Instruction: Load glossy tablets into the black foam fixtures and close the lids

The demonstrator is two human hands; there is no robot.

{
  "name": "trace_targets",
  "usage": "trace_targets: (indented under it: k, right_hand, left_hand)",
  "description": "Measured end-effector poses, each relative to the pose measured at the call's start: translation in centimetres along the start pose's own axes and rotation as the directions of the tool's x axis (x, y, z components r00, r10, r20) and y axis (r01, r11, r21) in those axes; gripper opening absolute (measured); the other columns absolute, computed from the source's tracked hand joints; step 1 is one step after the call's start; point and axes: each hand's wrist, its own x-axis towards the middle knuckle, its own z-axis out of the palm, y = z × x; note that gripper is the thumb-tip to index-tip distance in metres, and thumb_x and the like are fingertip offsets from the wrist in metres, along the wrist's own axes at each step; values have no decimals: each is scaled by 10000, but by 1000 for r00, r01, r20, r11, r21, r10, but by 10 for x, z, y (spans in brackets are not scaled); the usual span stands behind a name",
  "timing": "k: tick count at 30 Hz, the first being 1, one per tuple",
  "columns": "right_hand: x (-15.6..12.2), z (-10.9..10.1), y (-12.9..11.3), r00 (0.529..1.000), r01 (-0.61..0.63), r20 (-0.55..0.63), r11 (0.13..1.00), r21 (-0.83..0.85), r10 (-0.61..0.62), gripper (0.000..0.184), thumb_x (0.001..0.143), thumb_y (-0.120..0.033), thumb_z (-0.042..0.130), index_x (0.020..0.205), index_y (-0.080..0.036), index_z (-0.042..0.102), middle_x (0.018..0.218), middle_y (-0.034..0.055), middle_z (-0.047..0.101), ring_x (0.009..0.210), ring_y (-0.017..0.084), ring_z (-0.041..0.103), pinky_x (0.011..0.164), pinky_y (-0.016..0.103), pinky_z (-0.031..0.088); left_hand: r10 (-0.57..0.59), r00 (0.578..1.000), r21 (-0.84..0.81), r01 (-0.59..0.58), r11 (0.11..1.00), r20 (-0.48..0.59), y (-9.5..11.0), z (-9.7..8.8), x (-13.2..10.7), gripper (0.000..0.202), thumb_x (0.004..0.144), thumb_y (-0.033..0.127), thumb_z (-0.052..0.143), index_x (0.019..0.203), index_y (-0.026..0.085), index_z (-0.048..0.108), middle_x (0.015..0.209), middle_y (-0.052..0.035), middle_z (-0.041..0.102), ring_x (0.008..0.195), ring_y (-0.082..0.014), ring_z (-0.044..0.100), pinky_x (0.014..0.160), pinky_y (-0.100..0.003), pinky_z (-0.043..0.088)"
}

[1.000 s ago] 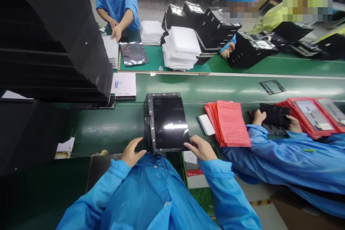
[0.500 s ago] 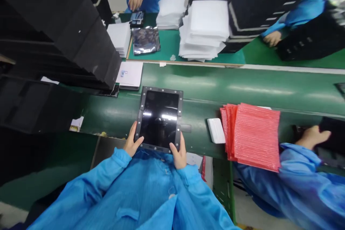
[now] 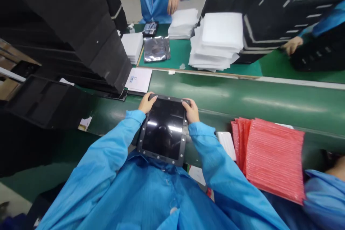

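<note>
A glossy black screen panel in a dark frame studded with small silver dots lies at the near edge of the green bench, close to my body. My left hand grips its far left corner, thumb over the frame. At the far right corner my right hand holds it the same way, with the thumb on the front and the other fingers partly hidden behind. Ceiling lights reflect in the screen. To the right, a white box-like item is partly covered by my right sleeve.
Red bubble bags are piled at the right, beside a co-worker's sleeve. Tall black trays stand at the left. Across the green bench are white sheets, a silvery bag and another person's hand.
Both my hands have moved from the panel's near sides up to its far corners. The co-worker opposite has lifted a hand away from the small dark item. The whole view has shifted.
</note>
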Motion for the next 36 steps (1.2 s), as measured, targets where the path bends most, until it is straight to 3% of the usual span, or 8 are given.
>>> trace_targets:
  k: [6,9,12,17,22,28,33,36]
  right_hand:
    - [-6,0,-6,999,-14,-30,993,-119,11,490,693,-521,595,1045,-180,583,1054,92,649,998,252,592,946,448,451]
    - [-10,-1,-12,985,133,-63,937,-324,-162,508,743,-457,569,1140,-142,552,1171,157,602,1082,276,559,992,475,409]
    - [-16,-2,-20,920,351,47,763,-542,-390,427,786,-386,549,1145,-155,571,1188,165,595,1130,289,521,1007,501,387]
    - [-24,15,-40,796,579,327,483,-657,-510,254,832,-220,462,960,-193,680,1051,120,671,1017,264,575,987,505,401]
    - [-27,40,-46,734,678,511,442,-587,-448,348,752,-132,447,936,-257,715,1034,53,705,972,236,614,931,462,481]
    - [-30,50,-42,845,530,388,479,-699,-369,314,719,-179,477,880,-282,726,990,27,727,933,239,649,897,473,510]
    - [-65,75,-48,917,369,215,506,-779,-337,403,728,-196,490,1082,-236,678,1224,50,644,1185,255,554,1044,498,412]
    - [-96,91,-54,931,303,105,578,-758,-350,376,781,-237,471,1102,-215,665,1209,74,651,1159,248,575,1023,488,436]
  left_hand:
    - [270,958,419,-286,862,99,6,-6,-62,479,824,335,585,1248,122,518,1330,-172,519,1260,-288,455,1065,-453,345]
    - [604,671,418,-741,525,430,-15,-14,-133,415,836,362,584,1191,148,576,1264,-127,592,1253,-268,473,1082,-450,328]
    - [807,425,321,-896,308,411,-42,-20,-180,301,880,326,536,1097,137,624,1072,-82,693,1093,-193,591,987,-339,425]
    - [882,295,191,-952,239,367,-68,-17,-174,214,873,320,543,979,187,673,897,-27,728,889,-137,643,721,-259,477]
    - [828,345,81,-935,346,442,-69,-3,-161,273,892,347,468,967,206,689,946,-27,728,879,-142,640,676,-285,472]
    - [800,315,-122,-894,430,510,-64,-14,-154,338,901,420,436,1020,206,668,1080,-69,686,1044,-198,592,919,-349,450]
    - [607,718,-121,-607,786,340,-89,-41,-129,439,881,430,466,1232,182,556,1352,-135,495,1298,-265,405,1091,-473,334]
    - [413,850,-179,-374,910,327,-101,-44,-113,451,881,331,452,1302,173,482,1390,-142,435,1310,-247,398,1107,-467,334]
